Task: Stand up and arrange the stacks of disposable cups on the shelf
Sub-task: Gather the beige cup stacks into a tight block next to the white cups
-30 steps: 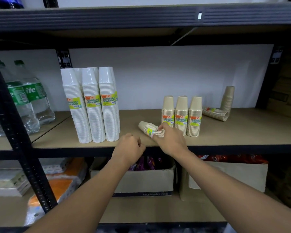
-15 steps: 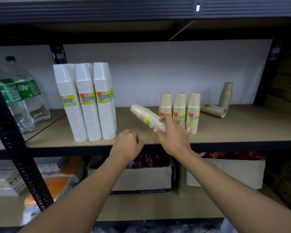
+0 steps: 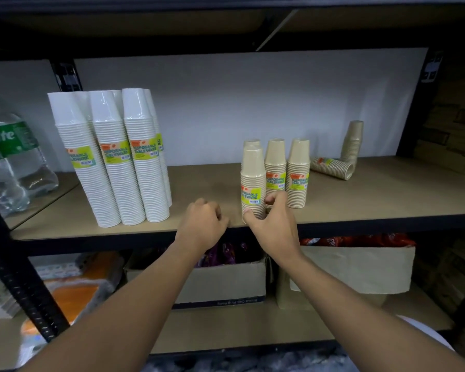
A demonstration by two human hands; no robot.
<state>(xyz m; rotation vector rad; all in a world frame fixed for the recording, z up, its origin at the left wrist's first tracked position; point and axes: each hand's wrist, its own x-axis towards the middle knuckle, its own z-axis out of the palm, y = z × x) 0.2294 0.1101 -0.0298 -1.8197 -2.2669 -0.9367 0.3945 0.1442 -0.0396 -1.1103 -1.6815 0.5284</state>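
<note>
Open shelf board (image 3: 204, 181) between white cup stacks (image 3: 124, 162) and tan stacks (image 3: 297, 170) (all upright), fallen stack (image 3: 332, 166) lying further right

Bottles (image 3: 11, 157) cut by L edge; rear stack (image 3: 251, 143) part-hidden.

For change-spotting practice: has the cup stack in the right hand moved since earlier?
Yes. The cup stack, earlier lying left of the upright brown stacks, now stands upright before them, gripped by the right hand.

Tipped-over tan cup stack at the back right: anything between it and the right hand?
Yes. The right hand grips the front tan stack, and the rightmost upright tan stack stands on the straight line to the tipped stack. Bare shelf lies to its right.
</note>
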